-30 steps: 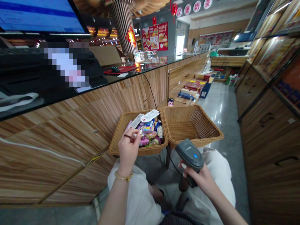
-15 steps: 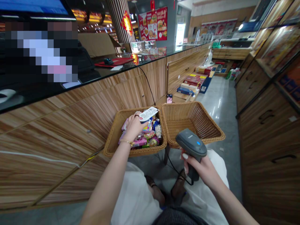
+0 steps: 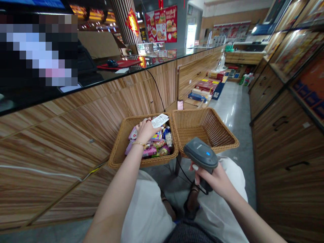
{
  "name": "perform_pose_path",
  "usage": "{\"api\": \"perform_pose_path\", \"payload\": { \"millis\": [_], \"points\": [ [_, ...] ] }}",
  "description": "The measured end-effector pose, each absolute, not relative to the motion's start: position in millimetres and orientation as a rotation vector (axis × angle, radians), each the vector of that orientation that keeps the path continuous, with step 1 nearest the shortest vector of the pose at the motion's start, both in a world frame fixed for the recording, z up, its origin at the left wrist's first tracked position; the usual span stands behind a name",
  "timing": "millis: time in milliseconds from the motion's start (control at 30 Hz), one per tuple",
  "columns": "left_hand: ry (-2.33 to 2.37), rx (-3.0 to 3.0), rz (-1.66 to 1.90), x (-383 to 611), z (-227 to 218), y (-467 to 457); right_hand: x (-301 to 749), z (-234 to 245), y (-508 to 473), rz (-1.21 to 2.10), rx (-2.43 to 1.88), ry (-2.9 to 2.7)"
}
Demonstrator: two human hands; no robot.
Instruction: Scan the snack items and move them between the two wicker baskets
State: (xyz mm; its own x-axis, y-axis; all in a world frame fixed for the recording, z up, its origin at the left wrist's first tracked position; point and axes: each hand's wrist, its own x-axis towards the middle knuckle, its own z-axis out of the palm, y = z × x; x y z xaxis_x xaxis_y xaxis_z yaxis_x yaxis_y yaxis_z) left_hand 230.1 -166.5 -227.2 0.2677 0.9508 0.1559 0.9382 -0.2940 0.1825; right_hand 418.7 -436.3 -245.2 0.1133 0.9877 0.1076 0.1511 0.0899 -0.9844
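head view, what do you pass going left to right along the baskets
wooden counter front → wicker basket of snacks → second wicker basket → shiny floor → wooden drawers

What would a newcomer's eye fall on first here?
The grey barcode scanner in the right hand stands out at centre, its blue light lit. The left hand sits on packaged snacks in a wicker basket by the counter. A red burger poster hangs far off.

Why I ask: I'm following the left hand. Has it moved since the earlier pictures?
Yes: the left hand has moved forward over the basket, toward its far rim.
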Motion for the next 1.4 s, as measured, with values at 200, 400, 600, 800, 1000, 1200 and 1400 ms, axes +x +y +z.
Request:
{"api": "perform_pose_path", "payload": {
  "millis": [200, 400, 600, 800, 1000, 1200, 1400],
  "points": [
    [1.853, 2.443, 0.361, 240.5, -220.1, -169.7, 424.5, -236.5, -432.6, 0.933, -1.293, -1.416],
    [1.797, 2.478, 0.572, 230.3, -223.1, -172.8, 428.1, -239.0, -427.1, 0.970, -1.303, -1.387],
    [1.629, 2.533, 1.036, 225.9, -227.8, -208.5, 429.2, -248.4, -420.6, 1.019, -1.254, -1.317],
    [1.488, 2.659, 1.262, 224.7, -241.2, -242.8, 445.6, -219.6, -392.8, 0.985, -1.229, -1.396],
    [1.508, 2.652, 1.334, 222.9, -250.7, -246.6, 448.4, -203.0, -361.8, 0.982, -1.217, -1.380],
    [1.514, 2.647, 1.359, 221.6, -252.7, -247.0, 438.8, -206.9, -350.0, 0.962, -1.394, -1.482],
    [1.550, 2.647, 1.343, 220.7, -252.9, -248.8, 455.5, -184.4, -332.7, 0.756, -1.442, -1.700]
  ]
}}
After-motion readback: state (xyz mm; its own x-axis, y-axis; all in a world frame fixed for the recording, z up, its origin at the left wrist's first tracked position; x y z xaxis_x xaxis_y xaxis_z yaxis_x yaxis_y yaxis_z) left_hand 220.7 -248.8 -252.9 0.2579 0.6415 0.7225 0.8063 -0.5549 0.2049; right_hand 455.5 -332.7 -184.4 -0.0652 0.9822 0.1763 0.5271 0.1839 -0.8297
